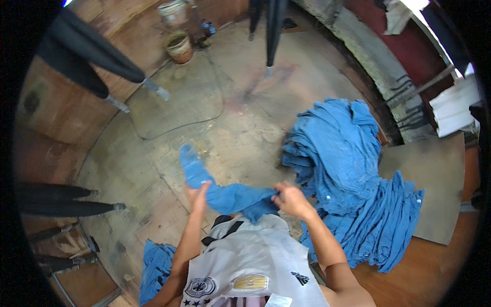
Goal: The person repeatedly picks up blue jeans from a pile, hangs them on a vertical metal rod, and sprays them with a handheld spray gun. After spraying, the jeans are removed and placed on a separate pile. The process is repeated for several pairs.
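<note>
A head-worn fisheye looks down past the hands to the floor.

Light is soft, edges bending toward black.

Bucket and cable on floor

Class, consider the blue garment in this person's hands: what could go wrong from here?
The blue garment extends past the left hand, so its end might brush the stained floor. The rumpled pile of blue clothes could slump. The dark cord lying on the floor might trip someone.
</note>
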### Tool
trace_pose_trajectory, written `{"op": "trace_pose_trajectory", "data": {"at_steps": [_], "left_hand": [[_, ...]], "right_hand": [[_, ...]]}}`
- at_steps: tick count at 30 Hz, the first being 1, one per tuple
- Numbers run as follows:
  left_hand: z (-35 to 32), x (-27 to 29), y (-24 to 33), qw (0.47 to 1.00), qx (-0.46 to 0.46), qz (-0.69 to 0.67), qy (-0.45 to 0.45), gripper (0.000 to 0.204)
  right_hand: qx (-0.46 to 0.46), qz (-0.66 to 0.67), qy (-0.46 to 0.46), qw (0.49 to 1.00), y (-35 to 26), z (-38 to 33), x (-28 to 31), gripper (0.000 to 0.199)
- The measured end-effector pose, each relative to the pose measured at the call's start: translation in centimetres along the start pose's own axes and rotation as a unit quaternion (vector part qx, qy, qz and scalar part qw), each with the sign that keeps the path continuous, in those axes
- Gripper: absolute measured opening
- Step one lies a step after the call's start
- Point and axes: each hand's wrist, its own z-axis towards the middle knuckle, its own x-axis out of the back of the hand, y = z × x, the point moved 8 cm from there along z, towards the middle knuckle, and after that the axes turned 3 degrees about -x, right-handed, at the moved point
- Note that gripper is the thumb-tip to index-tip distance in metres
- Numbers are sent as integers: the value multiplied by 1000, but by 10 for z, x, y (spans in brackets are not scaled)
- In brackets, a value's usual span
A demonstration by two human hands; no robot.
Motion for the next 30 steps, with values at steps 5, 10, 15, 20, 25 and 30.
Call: {"op": "trace_pose_trajectory", "data": {"at_steps": [5,10,15,20,25,30], "left_hand": [[-45,-61,99,959,-198,59,-196,91],[-71,-63,121,906,-50,-27,-420,79],[-27,-53,140,929,-92,86,-348,57],[27,-86,148,901,-149,215,-347,31],[38,-124,149,897,-50,149,-414,23],[-73,-199,139,748,-140,264,-593,38]], "right_hand": [[-94,627,-21,773,-70,48,-41,53],[-93,585,126,796,-103,70,-57,31],[-32,390,164,905,-122,75,-67,29],[-8,504,180,845,-120,61,-51,43],[-183,558,239,774,-62,10,-34,48],[-75,632,231,736,-55,-35,-51,48]]}}
